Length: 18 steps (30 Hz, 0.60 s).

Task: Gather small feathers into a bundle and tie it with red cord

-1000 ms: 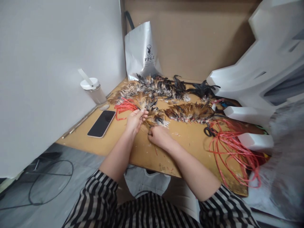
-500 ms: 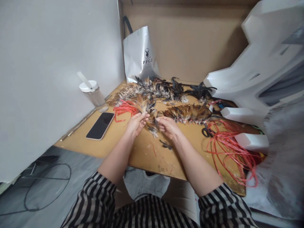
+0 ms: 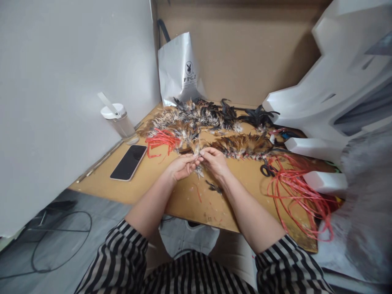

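Observation:
My left hand [image 3: 184, 166] and my right hand [image 3: 214, 161] meet over the middle of the table, fingertips pinched together. Between them are pale brown feathers [image 3: 195, 145], which the left fingers grip at the base. The right thumb and finger press at the same spot; what exactly they pinch is hidden. Behind my hands lies a long heap of brown, white and black feathers [image 3: 196, 114]. To the right stretches a row of golden-brown feathers [image 3: 245, 146]. A bundle of cut red ties [image 3: 162, 139] lies left of the hands.
A phone [image 3: 128, 163] and a lidded cup [image 3: 120, 122] are at the left. A silver bag [image 3: 179, 71] stands at the back. Black-handled scissors [image 3: 268, 168] and long red strands [image 3: 294, 196] lie right, beside white foam pieces [image 3: 324, 181]. A small dark feather tuft [image 3: 213, 187] sits near the front.
My hands were apart, and have come together at the fingertips. The left hand has moved right with the feathers; the right hand has moved slightly left.

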Each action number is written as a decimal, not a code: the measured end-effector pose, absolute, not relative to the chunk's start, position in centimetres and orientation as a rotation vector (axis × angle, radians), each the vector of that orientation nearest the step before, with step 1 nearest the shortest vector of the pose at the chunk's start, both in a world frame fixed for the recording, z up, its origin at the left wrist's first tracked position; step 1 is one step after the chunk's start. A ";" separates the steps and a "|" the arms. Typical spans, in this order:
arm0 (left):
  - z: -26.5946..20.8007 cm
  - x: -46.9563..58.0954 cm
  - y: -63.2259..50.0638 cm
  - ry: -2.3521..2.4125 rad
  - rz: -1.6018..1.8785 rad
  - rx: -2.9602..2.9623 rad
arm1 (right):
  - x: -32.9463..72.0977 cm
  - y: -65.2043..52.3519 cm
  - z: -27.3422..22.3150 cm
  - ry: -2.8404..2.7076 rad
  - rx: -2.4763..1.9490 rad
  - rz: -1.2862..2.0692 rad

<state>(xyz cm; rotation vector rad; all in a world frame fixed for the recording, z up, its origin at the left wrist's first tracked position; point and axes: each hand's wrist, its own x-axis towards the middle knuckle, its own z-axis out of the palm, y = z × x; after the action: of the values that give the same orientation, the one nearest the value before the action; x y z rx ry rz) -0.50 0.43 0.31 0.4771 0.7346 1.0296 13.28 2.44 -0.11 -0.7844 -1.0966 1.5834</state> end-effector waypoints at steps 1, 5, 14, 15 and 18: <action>0.3 -0.5 0.4 0.738 1.028 0.475 | 13.3 2.4 -0.1 -1.140 -0.795 1.535; 0.3 -0.5 0.5 0.773 1.037 0.480 | 13.5 2.5 0.0 -1.336 -0.849 1.299; -0.3 -0.2 0.7 0.900 1.199 0.721 | 13.6 2.8 -0.6 -1.467 -0.954 1.053; -0.3 -0.1 0.7 0.940 1.242 0.761 | 13.6 2.7 -0.6 -1.444 -0.970 1.080; -0.2 0.3 0.6 1.043 1.323 0.847 | 13.3 2.4 -0.3 -1.342 -0.992 1.179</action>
<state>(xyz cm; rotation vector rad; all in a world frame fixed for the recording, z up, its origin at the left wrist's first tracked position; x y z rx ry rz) 0.26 0.64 -0.17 0.8469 1.0428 1.3233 13.31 2.42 -0.27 -0.9920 -1.3425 1.1789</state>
